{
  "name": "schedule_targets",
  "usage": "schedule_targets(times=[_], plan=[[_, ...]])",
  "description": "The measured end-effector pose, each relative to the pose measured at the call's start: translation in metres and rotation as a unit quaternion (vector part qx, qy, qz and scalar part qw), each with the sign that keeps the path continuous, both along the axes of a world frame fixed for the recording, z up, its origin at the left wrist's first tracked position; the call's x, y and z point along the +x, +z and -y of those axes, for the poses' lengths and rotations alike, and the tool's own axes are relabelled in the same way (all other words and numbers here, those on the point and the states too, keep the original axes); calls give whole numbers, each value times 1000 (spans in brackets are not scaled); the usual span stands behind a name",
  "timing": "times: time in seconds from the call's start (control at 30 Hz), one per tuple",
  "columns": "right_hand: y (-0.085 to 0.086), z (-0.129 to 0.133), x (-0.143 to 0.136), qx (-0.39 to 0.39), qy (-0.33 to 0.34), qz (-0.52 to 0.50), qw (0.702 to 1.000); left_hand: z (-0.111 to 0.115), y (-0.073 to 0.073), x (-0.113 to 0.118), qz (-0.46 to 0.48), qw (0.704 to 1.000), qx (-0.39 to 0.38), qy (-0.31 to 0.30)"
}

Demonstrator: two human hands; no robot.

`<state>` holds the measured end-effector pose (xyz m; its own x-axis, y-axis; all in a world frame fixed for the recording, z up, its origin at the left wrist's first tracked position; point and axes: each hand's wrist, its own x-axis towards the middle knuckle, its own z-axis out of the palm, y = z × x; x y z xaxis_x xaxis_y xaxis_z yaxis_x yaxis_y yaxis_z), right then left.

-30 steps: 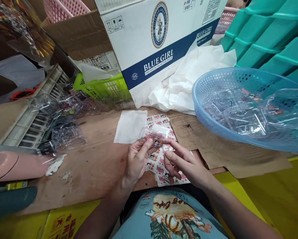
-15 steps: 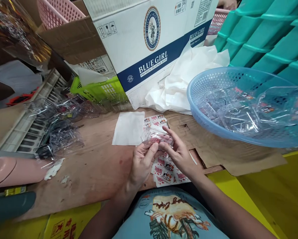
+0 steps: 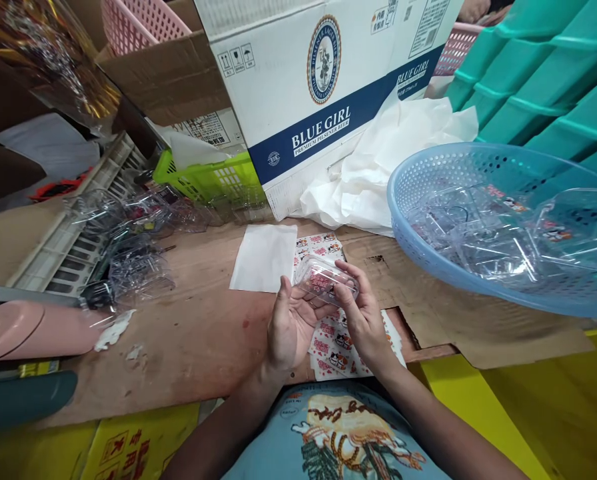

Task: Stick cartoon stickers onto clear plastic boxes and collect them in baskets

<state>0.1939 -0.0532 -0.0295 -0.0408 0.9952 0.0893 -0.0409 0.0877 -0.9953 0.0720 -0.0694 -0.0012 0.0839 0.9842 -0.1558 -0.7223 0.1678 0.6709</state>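
Note:
A clear plastic case (image 3: 323, 279) with pink lettering on it is tilted over the front of the table. My right hand (image 3: 361, 313) grips its right end between thumb and fingers. Beneath the case's near side lies my left hand (image 3: 294, 323), palm up, fingers stretched out and thumb raised apart. Whether its fingertips touch the case I cannot tell. Sticker sheets (image 3: 334, 353) with cartoon cats and pink writing lie under and behind my hands. To the left of the case is a white paper sheet (image 3: 262, 259).
A blue perforated basket (image 3: 403, 230) on the right holds several clear cases. Behind stands a white and blue beer carton (image 3: 278, 87) with crumpled white paper beside it. More clear plastic parts (image 3: 138, 267) and a pink bottle (image 3: 43, 330) lie left. Teal bins (image 3: 538, 87) are stacked back right.
My left hand has let go of the case and opened, palm up. The case stays in my right hand and now shows its lettering more plainly. The view has shifted slightly left.

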Motion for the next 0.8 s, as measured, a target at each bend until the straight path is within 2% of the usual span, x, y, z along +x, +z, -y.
schedule_targets(times=[0.07,0.17,0.27,0.37,0.5,0.63,0.8], plan=[[-1,0,0,21,-24,22,999,1,-5,0,-52,997,6,55],[-4,-1,-1,81,-55,70,993,4,-14,0,-143,973,6,183],[-7,-2,-3,138,-66,114,982,4,-19,0,-168,956,7,240],[-11,-2,-5,108,-52,111,987,1,-17,-3,-188,950,14,249],[-14,-1,-9,42,-45,49,997,-1,-14,-3,-217,941,24,257],[-15,3,-13,43,-71,-10,996,-1,-15,1,-192,946,11,261],[-19,6,-16,75,-103,-8,992,0,-16,3,-158,955,-8,252]])
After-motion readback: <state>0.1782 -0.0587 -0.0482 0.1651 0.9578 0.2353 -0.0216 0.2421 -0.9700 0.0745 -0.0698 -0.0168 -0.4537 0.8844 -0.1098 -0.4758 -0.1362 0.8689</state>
